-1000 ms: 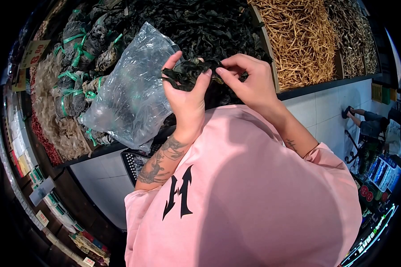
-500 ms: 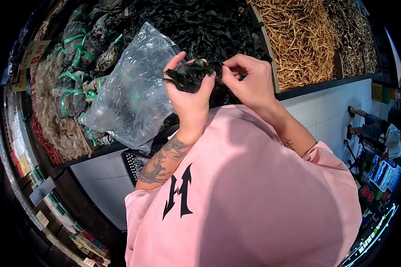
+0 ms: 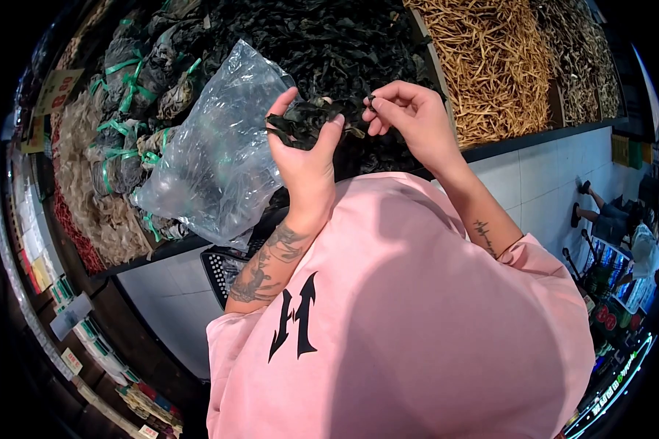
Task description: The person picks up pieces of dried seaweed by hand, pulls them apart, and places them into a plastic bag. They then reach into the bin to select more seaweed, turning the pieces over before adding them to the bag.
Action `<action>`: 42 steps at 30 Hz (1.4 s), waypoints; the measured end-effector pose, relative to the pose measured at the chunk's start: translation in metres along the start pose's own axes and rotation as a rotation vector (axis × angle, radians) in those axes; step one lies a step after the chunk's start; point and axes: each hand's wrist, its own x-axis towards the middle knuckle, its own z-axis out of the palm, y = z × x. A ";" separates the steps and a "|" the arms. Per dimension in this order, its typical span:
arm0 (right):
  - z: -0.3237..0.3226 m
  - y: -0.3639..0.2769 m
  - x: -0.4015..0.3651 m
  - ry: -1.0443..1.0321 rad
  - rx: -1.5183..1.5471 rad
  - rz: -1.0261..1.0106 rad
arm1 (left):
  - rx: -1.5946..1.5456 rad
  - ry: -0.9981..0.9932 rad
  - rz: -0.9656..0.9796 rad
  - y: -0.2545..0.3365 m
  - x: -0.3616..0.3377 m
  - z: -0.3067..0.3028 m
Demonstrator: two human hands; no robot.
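Note:
My left hand point(image 3: 304, 157) holds a clump of dark dried seaweed-like strips point(image 3: 300, 126), with the thumb on top of it. Just to its right, my right hand point(image 3: 417, 121) pinches a small dark end at the clump's edge between thumb and fingertips. Both hands are above a bin heaped with the same dark pieces point(image 3: 329, 44). A clear plastic bag point(image 3: 216, 146) lies left of my left hand, over the goods, and its inside looks empty.
Golden dried strips point(image 3: 490, 66) fill a bin at the right, with paler ones point(image 3: 582, 66) beyond. Grey bundles tied with green ribbon point(image 3: 124, 110) lie at the left. A black basket point(image 3: 216, 274) is below the counter. Another person point(image 3: 641, 249) is at the far right.
My right hand has shifted slightly up and right, its fingers spreading from the clump. My left hand has moved slightly left, and more of the clump shows between the hands.

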 end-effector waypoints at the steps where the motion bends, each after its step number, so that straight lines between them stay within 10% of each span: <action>1: 0.001 0.001 -0.001 0.001 0.001 0.000 | 0.000 0.002 -0.001 0.000 0.000 0.000; 19: 0.018 0.001 -0.009 0.180 -0.525 -0.255 | 0.082 -0.011 0.057 -0.003 0.001 0.001; 42: 0.017 0.019 -0.003 0.063 -0.241 -0.233 | -0.052 0.032 -0.007 -0.002 0.009 -0.002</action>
